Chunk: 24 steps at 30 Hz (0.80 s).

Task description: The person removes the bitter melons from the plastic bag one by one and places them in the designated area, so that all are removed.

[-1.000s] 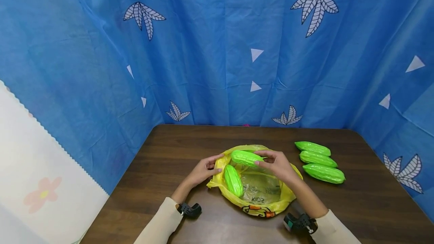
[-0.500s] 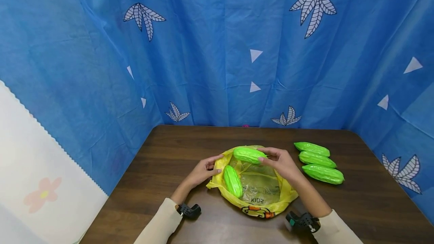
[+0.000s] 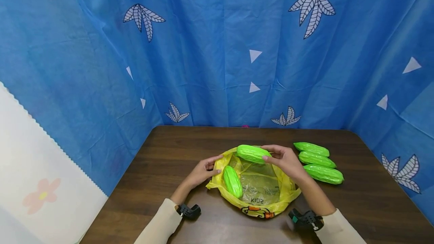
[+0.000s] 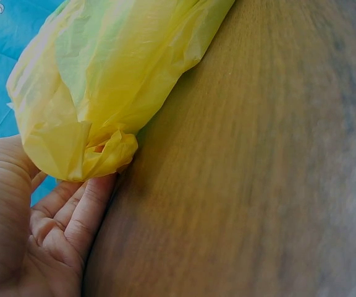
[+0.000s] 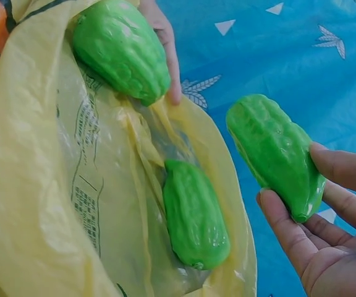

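Blue cloth [image 3: 203, 48] is hanging behind the table [image 3: 176, 146]. We are watching the right hand [image 3: 288, 162] pinching a gourd [image 3: 250, 154], shifting it right above the far rim of the bag [image 3: 287, 195], so it is coming clear. The left hand [image 3: 200, 171] is touching the bag's left side; whether gripping, we can't tell.

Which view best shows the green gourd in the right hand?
Right wrist: the green gourd appears large, its bumps and tip clear in the right hand. The head view shows it smaller, partly covered by that hand; the left wrist view doesn't clearly show it.
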Motion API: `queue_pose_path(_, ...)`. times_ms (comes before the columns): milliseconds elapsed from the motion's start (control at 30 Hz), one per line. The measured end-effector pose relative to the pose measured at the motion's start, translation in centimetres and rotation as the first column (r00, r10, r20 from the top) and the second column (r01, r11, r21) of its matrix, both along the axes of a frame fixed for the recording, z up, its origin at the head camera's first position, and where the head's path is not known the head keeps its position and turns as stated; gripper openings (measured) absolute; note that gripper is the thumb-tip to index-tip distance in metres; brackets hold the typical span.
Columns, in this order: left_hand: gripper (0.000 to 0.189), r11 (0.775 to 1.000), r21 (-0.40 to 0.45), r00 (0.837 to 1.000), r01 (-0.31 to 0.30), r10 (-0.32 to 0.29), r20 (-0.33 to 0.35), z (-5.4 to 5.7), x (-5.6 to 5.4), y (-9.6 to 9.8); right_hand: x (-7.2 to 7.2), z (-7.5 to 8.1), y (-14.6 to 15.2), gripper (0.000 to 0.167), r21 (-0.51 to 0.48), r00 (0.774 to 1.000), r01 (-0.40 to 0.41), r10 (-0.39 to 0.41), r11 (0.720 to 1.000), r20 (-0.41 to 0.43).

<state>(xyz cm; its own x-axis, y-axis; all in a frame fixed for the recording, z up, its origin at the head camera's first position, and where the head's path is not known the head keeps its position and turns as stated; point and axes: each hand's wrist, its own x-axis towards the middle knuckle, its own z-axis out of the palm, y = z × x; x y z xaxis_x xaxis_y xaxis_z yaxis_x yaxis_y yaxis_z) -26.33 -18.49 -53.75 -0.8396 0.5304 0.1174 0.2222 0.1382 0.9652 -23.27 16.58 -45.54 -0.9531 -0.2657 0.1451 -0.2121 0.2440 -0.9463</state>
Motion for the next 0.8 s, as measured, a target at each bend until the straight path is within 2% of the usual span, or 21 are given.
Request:
queue_pose_path(367,0.059,1.0,0.013,1.0,0.01,-0.01,0.026,0.1,0.0,-0.1,0.0,0.4,0.7,0.049,0.003,1.0,0.004,-0.004,1.0,0.001)
queue_pose_path(800,0.058,1.0,0.011,1.0,0.01,-0.01,0.003,0.0,0.0,-0.1,0.3,1.4,1.9,0.054,0.032,1.0,0.019,-0.019,0.999,0.012)
